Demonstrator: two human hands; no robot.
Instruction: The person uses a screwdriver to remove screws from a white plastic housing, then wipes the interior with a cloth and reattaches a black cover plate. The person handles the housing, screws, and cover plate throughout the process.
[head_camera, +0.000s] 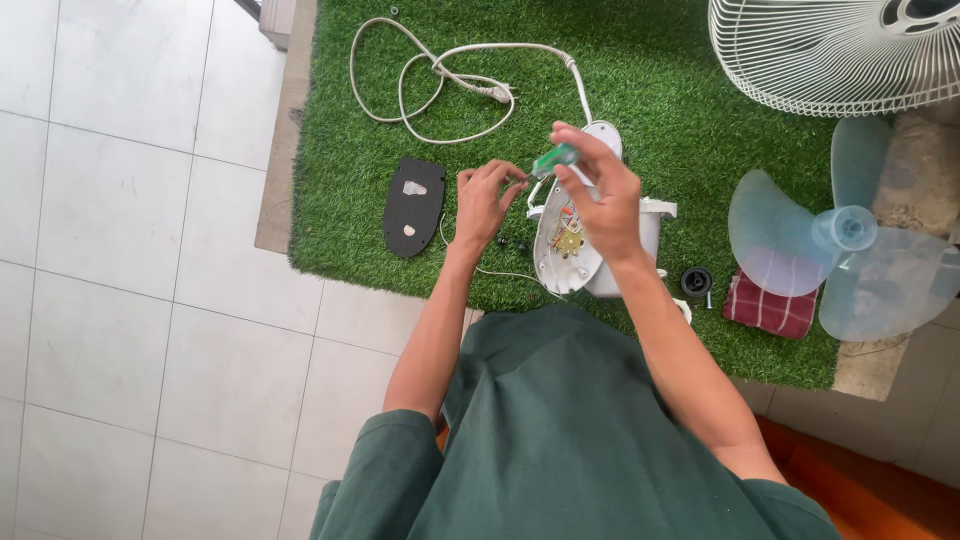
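My right hand (598, 195) grips a green-handled screwdriver (553, 159) above an opened white fan base (590, 235), whose inner wiring and a brass part show. My left hand (486, 198) is just left of the screwdriver's tip with its fingertips pinched together; whether it holds something small I cannot tell. Both hands hover over the green artificial turf mat (640, 60). A white power cord (440, 80) runs from the base and lies coiled farther out.
A black oval cover plate (413, 206) lies left of my hands. Small dark screws (511, 243) rest near the base. A clear fan blade (845, 250), a red checked cloth (768, 308), a black knob (696, 281) and a white fan grille (835, 50) sit on the right. White floor tiles (140, 300) lie to the left.
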